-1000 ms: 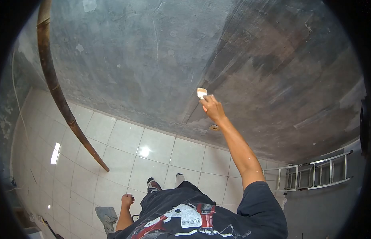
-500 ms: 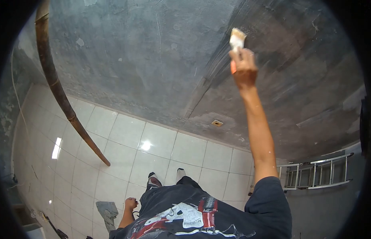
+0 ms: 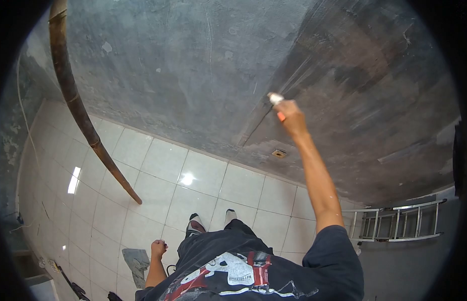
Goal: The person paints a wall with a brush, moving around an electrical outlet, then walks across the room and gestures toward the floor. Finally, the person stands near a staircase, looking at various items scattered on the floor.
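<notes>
My right hand [image 3: 292,118] is closed on a paintbrush [image 3: 276,98] with a white ferrule area and an orange part on its handle. The brush tip meets or nearly meets the grey wall [image 3: 233,65], beside a diagonal crack line. Darker, streaked wall surface lies to the right of the brush. Low at my side, my left hand [image 3: 159,248] has its fingers curled; whether anything is in them is too small to make out. A grey flat piece [image 3: 136,262] lies just left of that hand.
A long bamboo pole [image 3: 75,100] slants down at the left. An aluminium ladder [image 3: 399,223] is at the right. A small socket box [image 3: 279,153] sits low on the wall. White tiles [image 3: 193,175] cover the floor. A cable [image 3: 24,108] hangs at the far left.
My right hand has moved down and left along the wall with the paintbrush. My left hand has shifted slightly up and left. The view has shifted a little.
</notes>
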`<state>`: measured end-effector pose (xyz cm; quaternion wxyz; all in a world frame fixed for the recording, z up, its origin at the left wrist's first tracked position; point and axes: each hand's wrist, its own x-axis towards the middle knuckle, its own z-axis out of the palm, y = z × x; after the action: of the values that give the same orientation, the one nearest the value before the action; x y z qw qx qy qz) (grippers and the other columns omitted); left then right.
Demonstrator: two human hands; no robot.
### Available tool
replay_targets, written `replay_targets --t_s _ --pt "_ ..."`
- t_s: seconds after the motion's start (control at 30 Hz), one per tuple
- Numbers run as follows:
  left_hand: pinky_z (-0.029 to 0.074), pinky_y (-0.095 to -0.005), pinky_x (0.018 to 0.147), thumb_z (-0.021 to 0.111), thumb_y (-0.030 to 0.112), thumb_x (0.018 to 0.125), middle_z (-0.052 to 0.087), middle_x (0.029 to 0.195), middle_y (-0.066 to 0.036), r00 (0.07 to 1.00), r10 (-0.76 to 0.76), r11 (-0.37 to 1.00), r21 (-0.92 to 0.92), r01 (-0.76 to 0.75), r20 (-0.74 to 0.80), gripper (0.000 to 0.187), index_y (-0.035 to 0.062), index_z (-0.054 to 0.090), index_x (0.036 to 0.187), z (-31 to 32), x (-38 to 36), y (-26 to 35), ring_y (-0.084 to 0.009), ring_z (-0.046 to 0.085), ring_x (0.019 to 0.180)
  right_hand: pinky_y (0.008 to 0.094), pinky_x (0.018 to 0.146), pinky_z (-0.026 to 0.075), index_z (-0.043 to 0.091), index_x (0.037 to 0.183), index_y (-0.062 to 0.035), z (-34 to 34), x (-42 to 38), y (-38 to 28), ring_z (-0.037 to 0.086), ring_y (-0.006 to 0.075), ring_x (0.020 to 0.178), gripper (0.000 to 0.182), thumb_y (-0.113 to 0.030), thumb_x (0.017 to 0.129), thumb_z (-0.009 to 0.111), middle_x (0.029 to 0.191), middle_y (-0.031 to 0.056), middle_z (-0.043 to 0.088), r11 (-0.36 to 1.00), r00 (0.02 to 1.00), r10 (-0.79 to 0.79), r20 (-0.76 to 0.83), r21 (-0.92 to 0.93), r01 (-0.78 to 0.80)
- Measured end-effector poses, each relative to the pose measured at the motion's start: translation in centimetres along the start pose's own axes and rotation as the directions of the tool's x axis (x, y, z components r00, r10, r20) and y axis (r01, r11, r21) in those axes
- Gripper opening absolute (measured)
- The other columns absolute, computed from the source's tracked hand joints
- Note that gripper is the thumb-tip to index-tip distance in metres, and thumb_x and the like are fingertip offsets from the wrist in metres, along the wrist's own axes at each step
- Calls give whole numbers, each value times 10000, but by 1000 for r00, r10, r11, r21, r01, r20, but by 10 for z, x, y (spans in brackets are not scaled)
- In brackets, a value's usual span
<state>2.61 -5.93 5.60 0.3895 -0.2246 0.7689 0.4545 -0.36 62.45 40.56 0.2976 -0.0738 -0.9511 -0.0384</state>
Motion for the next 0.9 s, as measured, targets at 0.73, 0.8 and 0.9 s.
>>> replay_targets --t_s 0.73,0.8,0.9 --pt "505 -290 546 569 208 903 644 776 -83 996 68 997 36 -70 55 203 15 611 950 16 2 34 -165 645 662 378 711 547 642 923 -126 80 -100 -25 587 249 1000 197 -65 736 651 1095 56 612 1000 970 23 242 -11 -21" --pt "505 -291 547 565 205 905 645 778 -84 998 43 997 66 -46 43 201 15 611 953 7 -3 28 -165 645 662 380 690 555 643 910 -120 84 -97 -20 588 249 981 188 -83 726 662 1069 53 612 1000 976 0 218 5 -1" --pt "507 -296 552 559 201 906 646 781 -84 1000 -8 994 108 5 27 198 16 611 956 0 -16 18 -165 644 661 381 671 560 650 914 -125 77 -73 0 587 252 962 192 -97 726 672 1035 53 613 1000 987 -25 158 -6 26"
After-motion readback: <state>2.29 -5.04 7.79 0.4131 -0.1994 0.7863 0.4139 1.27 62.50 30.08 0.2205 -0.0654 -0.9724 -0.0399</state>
